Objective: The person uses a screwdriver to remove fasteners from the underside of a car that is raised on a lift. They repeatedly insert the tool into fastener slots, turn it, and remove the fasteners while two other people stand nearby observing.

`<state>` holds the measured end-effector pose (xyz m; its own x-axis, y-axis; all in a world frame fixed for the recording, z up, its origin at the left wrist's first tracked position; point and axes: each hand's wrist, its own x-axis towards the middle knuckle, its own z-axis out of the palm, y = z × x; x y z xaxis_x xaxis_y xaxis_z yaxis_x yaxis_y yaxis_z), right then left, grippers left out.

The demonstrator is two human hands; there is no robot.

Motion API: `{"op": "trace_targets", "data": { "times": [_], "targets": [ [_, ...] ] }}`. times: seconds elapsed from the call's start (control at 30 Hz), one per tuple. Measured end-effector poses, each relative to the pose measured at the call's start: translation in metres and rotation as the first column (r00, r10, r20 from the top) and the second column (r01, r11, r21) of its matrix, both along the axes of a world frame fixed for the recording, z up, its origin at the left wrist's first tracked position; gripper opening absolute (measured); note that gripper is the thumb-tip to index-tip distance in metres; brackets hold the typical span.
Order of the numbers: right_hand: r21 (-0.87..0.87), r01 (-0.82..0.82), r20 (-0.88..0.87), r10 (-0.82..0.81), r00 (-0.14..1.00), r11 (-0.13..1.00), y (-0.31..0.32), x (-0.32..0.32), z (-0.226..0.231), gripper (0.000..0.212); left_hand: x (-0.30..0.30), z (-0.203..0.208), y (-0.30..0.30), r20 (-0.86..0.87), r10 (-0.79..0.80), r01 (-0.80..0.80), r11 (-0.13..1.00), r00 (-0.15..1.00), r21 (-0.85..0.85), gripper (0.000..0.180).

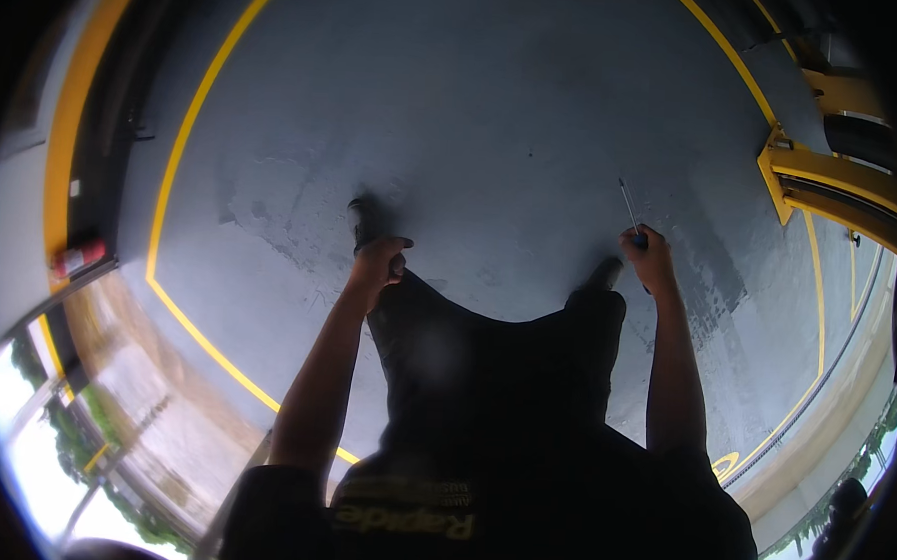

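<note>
My right hand [651, 257] is closed round the dark handle of a screwdriver [629, 208]. Its thin metal shaft points up and away from me, over the floor. On the other side, my left hand [377, 263] is held in front of my left leg with its fingers curled and its thumb out to the right. Something dark shows at the curled fingers, but shadow hides what it is. Both arms reach forward, and the hands are well apart.
Grey floor [456, 110] with damp, worn patches spreads ahead, bordered by a yellow line [182, 148]. A yellow metal post with a base plate [776, 174] stands at right. A red cylinder [77, 259] sits at left by a yellow-edged wall. My shoes [359, 221] are below.
</note>
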<state>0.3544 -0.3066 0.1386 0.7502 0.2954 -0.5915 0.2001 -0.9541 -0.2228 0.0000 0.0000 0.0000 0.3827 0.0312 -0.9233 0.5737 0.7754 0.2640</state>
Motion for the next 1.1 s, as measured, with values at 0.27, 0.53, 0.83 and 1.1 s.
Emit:
{"op": "trace_targets", "data": {
  "times": [0.27, 0.53, 0.83, 1.1],
  "targets": [
    [0.364, 0.214, -0.113, -0.185, 0.976, 0.906, 0.25, 0.027, -0.309, 0.027, 0.082, 0.012, 0.27, 0.087, -0.043, 0.006, 0.923, 0.995, 0.384, 0.032],
    [0.073, 0.44, -0.518, -0.343, 0.784, 0.895, 0.247, 0.064, -0.519, 0.02, 0.197, -0.123, 0.096, 0.02, -0.431, 0.418, 0.884, 0.902, 0.211, 0.033],
    [0.005, 0.311, -0.045, -0.31, 0.95, 0.951, 0.299, 0.15, -0.729, 0.027, 0.285, -0.193, 0.157, 0.239, -0.688, 0.691, 0.718, 0.685, 0.089, 0.027],
    [0.006, 0.208, -0.117, -0.206, 0.971, 0.978, 0.295, 0.144, -0.702, 0.02, 0.294, -0.212, 0.154, 0.175, -0.568, 0.514, 0.812, 0.804, 0.277, 0.027]
  ]
}}
